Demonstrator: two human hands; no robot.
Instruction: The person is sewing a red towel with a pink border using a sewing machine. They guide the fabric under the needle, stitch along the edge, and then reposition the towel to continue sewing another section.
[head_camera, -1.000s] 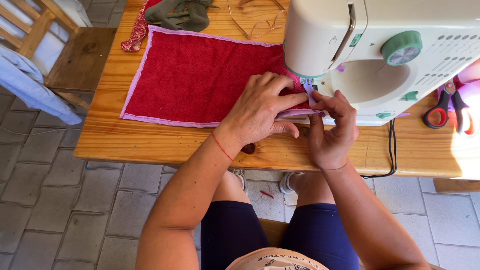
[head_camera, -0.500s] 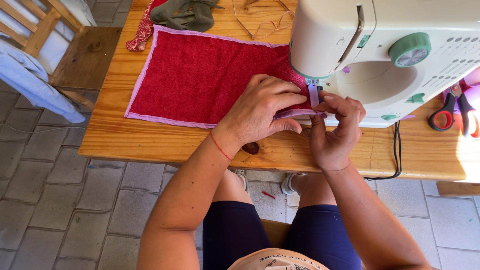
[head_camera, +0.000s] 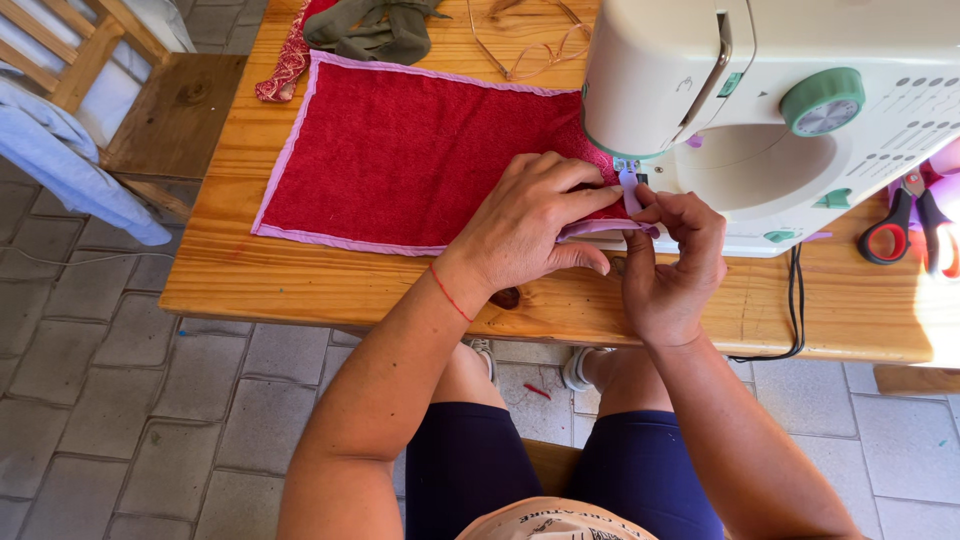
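Both hands have barely shifted: left hand (head_camera: 530, 225) presses flat on the red towel (head_camera: 400, 155); right hand (head_camera: 672, 265), at its 3 o'clock, pinches the pink trim (head_camera: 628, 190) beneath the sewing machine (head_camera: 760, 100).

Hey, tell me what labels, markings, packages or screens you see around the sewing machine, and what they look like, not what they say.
No packages, signs or screens.
Stitch chart: small grey printed symbols in rows on the white sewing machine, right of its green dial.
Garment print: dark marks on pale cloth, bottom edge.

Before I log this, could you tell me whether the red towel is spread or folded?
Spread: the red towel lies flat on the wooden table, its pink edging visible.
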